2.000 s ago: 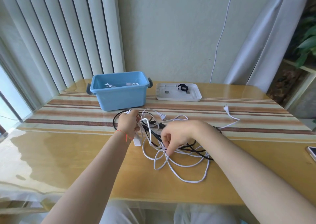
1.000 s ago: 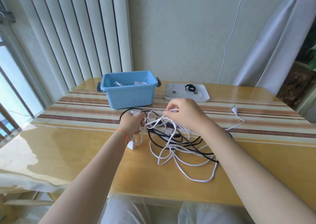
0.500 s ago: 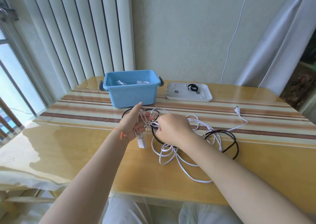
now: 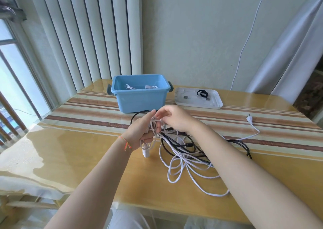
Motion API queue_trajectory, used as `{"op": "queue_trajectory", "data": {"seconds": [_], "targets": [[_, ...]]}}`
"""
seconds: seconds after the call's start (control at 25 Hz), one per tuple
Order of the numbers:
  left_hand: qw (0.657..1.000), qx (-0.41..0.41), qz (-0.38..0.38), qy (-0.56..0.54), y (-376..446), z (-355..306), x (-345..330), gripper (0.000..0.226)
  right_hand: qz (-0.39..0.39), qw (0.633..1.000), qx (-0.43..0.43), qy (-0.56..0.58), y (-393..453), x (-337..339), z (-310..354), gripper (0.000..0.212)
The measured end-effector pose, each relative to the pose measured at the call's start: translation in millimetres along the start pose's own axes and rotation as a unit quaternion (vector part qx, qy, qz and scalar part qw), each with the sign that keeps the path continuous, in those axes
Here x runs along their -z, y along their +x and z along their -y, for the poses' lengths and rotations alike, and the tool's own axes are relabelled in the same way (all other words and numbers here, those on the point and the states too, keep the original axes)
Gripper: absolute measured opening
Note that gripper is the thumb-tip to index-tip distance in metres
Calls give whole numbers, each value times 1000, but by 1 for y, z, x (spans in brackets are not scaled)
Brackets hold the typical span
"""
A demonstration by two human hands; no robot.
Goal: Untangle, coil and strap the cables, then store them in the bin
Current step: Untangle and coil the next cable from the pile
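Our left hand [image 4: 139,132] grips the white coil [image 4: 151,134], upright; our right hand [image 4: 174,118], just beside it, seems to pinch the top loop, while the loose cable [image 4: 188,169] trails right along the table [image 4: 87,158].

White cable [image 4: 181,169]: thin, long, in loose tangled loops on the table, upper turns gathered in the left hand [image 4: 142,130]; white adapter [image 4: 146,152] hangs below that hand. Plug end [image 4: 249,119] lies well apart to the right. Black cable [image 4: 176,144]: tangled through the white loops, 1 arc near the bin [image 4: 139,93]. Bin: blue, open, upright, white cable inside. Black strap [image 4: 202,93]: looped, on the white lid [image 4: 215,103].
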State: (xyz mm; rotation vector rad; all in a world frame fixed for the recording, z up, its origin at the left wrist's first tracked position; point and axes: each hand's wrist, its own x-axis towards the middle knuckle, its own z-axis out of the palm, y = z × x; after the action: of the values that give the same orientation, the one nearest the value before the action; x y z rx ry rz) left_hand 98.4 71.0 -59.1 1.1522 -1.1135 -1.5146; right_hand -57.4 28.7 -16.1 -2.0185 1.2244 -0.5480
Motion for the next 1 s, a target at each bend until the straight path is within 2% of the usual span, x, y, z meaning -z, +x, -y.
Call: {"op": "queue_trajectory", "data": {"seconds": [0.08, 0.16, 0.24, 0.4, 0.44, 0.52, 0.6, 0.64, 0.72, 0.8, 0.88, 0.92, 0.96, 1.0], "targets": [[997, -3, -76, 19, 4, 1, 2, 55, 9, 998, -34, 43, 7, -3, -2, 18], [987, -16, -158, 31, 10, 3, 5, 53, 76, 993, -56, 72, 9, -4, -5, 12], [978, -44, -196, 53, 14, 3, 7, 54, 148, 984, -55, 87, 9, -8, -5, 18], [963, -89, -234, 100, 17, -3, 3, 53, 202, 974, -47, 92, 11, -8, -3, 21], [961, -88, -240, 106, 17, -5, 3, 53, 188, 978, -38, 78, 13, -5, -3, 18], [969, -83, -216, 84, 17, -7, 7, 51, 87, 996, -7, 11, 18, 2, -1, 11], [987, -87, -122, 63, 15, -8, 8, 51, -28, 999, 37, -3, 20, 8, 6, 8], [991, -94, -75, 65, 13, -8, 6, 48, -62, 996, 59, 7, 21, 11, 10, 6], [991, -108, -45, 63, 11, -9, -4, 41, -82, 993, 88, -15, 21, 17, 19, 8], [988, -110, -99, 43, 12, -11, -10, 35, -95, 987, 89, -94, 21, 23, 14, 23], [976, -121, -172, 57, 14, -11, -11, 33, -202, 953, 73, -211, 21, 36, 1, 26], [969, -129, -198, 78, 15, -10, -12, 32, -262, 928, 55, -260, 19, 41, -9, 18], [962, -133, -219, 95, 16, -10, -14, 32, -300, 917, 21, -263, 14, 44, -18, 6], [957, -133, -236, 103, 16, -10, -18, 32, -312, 929, -46, -193, 13, 45, -24, 13]]}}
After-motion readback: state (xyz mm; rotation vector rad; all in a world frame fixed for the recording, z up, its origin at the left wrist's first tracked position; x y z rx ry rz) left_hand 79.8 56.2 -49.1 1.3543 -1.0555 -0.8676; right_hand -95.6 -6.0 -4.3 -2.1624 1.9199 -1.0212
